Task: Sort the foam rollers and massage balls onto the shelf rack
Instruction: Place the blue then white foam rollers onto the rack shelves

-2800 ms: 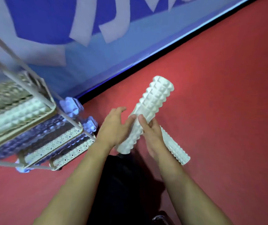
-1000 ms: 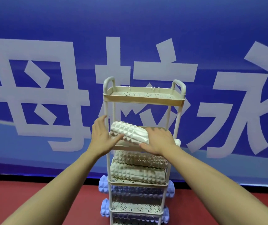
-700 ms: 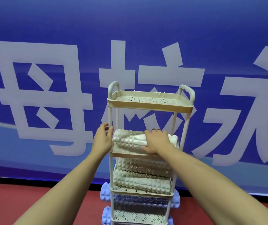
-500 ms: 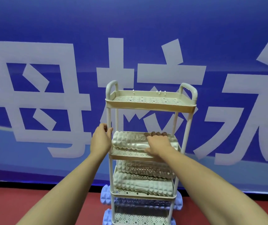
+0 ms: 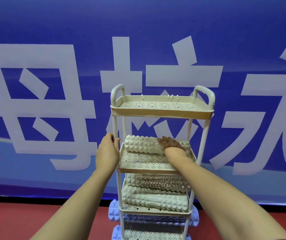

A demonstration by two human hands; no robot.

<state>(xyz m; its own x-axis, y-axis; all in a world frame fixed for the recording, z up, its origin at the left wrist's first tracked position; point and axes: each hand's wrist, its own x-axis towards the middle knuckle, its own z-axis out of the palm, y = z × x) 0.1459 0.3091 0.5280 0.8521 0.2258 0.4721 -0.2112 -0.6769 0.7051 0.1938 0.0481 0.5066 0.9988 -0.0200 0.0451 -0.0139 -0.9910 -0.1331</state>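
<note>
A beige shelf rack (image 5: pixel 161 115) with several perforated tiers stands against a blue banner. On its second tier (image 5: pixel 147 166) lies a white knobbed foam roller (image 5: pixel 142 147), set lengthwise at the back. My right hand (image 5: pixel 171 146) reaches into that tier and lies on the roller's right part, fingers spread over it. The end of a second white roller (image 5: pixel 185 144) shows behind the hand. My left hand (image 5: pixel 106 153) grips the rack's front left post at the same height. The top tier holds nothing.
The third tier carries two white rollers stacked, one (image 5: pixel 156 182) over the other (image 5: pixel 154 199). Lavender rollers (image 5: pixel 113 213) stick out of the lower tiers on both sides. The floor (image 5: pixel 35 220) is red, and the banner wall is close behind the rack.
The white roller went from the floor onto the second tier and has slid to the back. My right hand followed it in, while my left hand moved to the rack post and stayed.
</note>
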